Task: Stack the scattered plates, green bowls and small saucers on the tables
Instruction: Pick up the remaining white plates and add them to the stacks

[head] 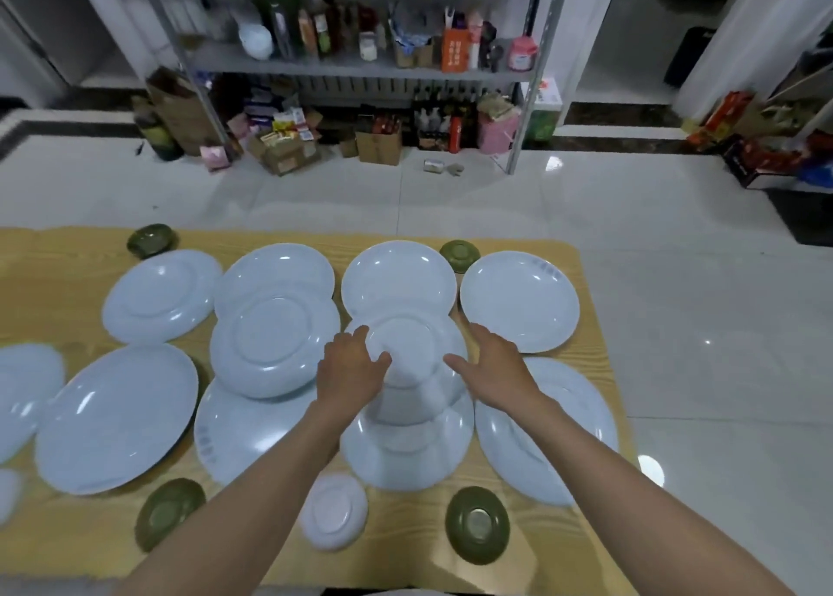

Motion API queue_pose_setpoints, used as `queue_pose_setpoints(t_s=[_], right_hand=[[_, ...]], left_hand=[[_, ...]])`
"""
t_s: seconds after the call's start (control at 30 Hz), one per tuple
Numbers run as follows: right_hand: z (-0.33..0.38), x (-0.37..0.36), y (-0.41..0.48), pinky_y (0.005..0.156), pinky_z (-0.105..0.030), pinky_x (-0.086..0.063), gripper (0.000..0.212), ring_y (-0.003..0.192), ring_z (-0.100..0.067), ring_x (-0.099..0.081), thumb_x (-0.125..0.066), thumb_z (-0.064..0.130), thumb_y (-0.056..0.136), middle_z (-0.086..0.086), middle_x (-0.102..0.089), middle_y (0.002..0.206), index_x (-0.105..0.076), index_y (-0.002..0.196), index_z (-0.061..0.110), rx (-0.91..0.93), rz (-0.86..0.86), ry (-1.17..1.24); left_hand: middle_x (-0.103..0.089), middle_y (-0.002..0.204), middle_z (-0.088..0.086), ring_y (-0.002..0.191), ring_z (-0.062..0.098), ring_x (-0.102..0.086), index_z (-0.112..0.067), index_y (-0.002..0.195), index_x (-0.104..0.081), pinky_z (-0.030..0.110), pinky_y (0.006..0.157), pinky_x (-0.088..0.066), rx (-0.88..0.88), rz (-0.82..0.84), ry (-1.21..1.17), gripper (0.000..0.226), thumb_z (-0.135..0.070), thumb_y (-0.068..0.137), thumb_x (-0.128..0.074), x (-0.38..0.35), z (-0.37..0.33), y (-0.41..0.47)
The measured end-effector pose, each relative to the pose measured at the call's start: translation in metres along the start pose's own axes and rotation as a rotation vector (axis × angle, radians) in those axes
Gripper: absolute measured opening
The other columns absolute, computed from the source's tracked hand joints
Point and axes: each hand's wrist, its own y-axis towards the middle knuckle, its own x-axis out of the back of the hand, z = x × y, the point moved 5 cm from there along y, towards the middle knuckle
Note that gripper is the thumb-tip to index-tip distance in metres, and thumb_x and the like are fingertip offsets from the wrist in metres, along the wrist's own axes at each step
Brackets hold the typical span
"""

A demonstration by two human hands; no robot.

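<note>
**Bare Hands, Bare Forearms**

Seen as a left hand point(350, 372) and a right hand point(493, 363), both bare. Behind the left hand, a bare left forearm point(252, 505); behind the right hand, a bare right forearm point(604, 482). Fingertips blurred.

We are seeing smooth, glossy white plates point(518, 300) gleaming on a matt wood-grain table point(90, 528), duller-sheened green bowls point(477, 523), and polished floor tiles point(676, 302).

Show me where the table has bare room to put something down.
Bare wood: between the small saucer and the near right green bowl; the front left corner beside the near left green bowl. The middle is crowded with plates.
</note>
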Motion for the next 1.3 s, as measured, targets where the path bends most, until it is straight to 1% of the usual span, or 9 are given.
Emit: queue_pose_setpoints(t_s=[0.2,0.43,0.57,0.67,0.77,0.83,0.97,1.13,1.3], right_hand=[[-0.022,-0.03,0.045,0.093,-0.019,-0.03,0.062,0.131,-0.022,-0.045,-0.07,0.029,0.09,-0.003,-0.05,0.141,-0.042,0.144,0.016,-0.15,0.017,0.214],[-0.043,-0.058,0.071,0.1,-0.035,-0.044,0.064,0.122,-0.023,-0.054,-0.08,0.028,0.079,-0.003,-0.058,0.13,-0.051,0.135,0.015,-0.219,-0.03,0.281],[-0.056,-0.065,0.079,0.096,-0.037,-0.05,0.059,0.114,-0.024,-0.06,-0.084,0.02,0.074,-0.005,-0.062,0.124,-0.056,0.127,0.013,-0.295,-0.036,0.368],[-0.062,-0.068,0.084,0.096,-0.035,-0.049,0.062,0.113,-0.024,-0.059,-0.085,0.019,0.074,-0.006,-0.062,0.125,-0.056,0.128,0.01,-0.334,-0.021,0.389],[-0.064,-0.069,0.087,0.093,-0.034,-0.049,0.058,0.11,-0.023,-0.06,-0.085,0.02,0.073,-0.005,-0.063,0.121,-0.059,0.125,0.012,-0.331,-0.016,0.376],[-0.065,-0.069,0.088,0.092,-0.035,-0.051,0.053,0.108,-0.022,-0.061,-0.085,0.019,0.073,-0.004,-0.065,0.118,-0.062,0.12,0.013,-0.322,-0.025,0.37],[-0.066,-0.069,0.087,0.087,-0.034,-0.053,0.045,0.102,-0.021,-0.063,-0.084,0.02,0.073,-0.003,-0.067,0.112,-0.065,0.112,0.013,-0.338,-0.021,0.354],[-0.068,-0.067,0.083,0.076,-0.029,-0.054,0.033,0.091,-0.017,-0.064,-0.084,0.022,0.073,-0.002,-0.068,0.102,-0.067,0.098,0.012,-0.344,-0.016,0.348],[-0.067,-0.063,0.078,0.078,-0.03,-0.055,0.034,0.091,-0.017,-0.066,-0.086,0.019,0.071,0.0,-0.07,0.099,-0.069,0.1,0.012,-0.321,-0.019,0.405]], left_hand=[[-0.047,0.133,0.017,0.125,0.035,-0.045,-0.019,0.147,-0.036,0.042,0.1,-0.04,0.126,0.098,-0.044,0.061,-0.042,0.093,-0.056,-0.018,0.028,0.029],[-0.044,0.14,0.015,0.132,0.033,-0.039,-0.015,0.148,-0.034,0.041,0.104,-0.038,0.228,0.06,-0.156,0.071,-0.04,0.089,-0.065,-0.024,0.044,0.048],[-0.043,0.133,0.016,0.127,0.034,-0.044,-0.009,0.141,-0.041,0.039,0.103,-0.04,0.265,0.083,-0.221,0.075,-0.041,0.081,-0.073,-0.025,0.048,0.061],[-0.044,0.128,0.015,0.118,0.033,-0.05,-0.005,0.131,-0.049,0.038,0.099,-0.043,0.267,0.111,-0.218,0.072,-0.044,0.077,-0.078,-0.027,0.049,0.069],[-0.045,0.123,0.014,0.105,0.025,-0.049,-0.004,0.124,-0.053,0.029,0.088,-0.04,0.248,0.156,-0.187,0.066,-0.044,0.078,-0.078,-0.028,0.048,0.075],[-0.045,0.124,0.014,0.107,0.026,-0.049,-0.004,0.125,-0.052,0.026,0.082,-0.035,0.246,0.18,-0.148,0.068,-0.045,0.078,-0.078,-0.028,0.047,0.077],[-0.045,0.131,0.015,0.117,0.03,-0.052,-0.006,0.132,-0.048,0.032,0.089,-0.042,0.268,0.201,-0.113,0.079,-0.049,0.074,-0.08,-0.025,0.046,0.08],[-0.058,0.124,0.012,0.112,0.031,-0.057,-0.008,0.123,-0.053,0.038,0.09,-0.049,0.269,0.201,-0.124,0.068,-0.045,0.073,-0.081,-0.019,0.044,0.08],[-0.058,0.128,0.011,0.116,0.031,-0.056,-0.007,0.128,-0.05,0.04,0.094,-0.049,0.281,0.182,-0.18,0.068,-0.037,0.076,-0.082,-0.016,0.04,0.074]])
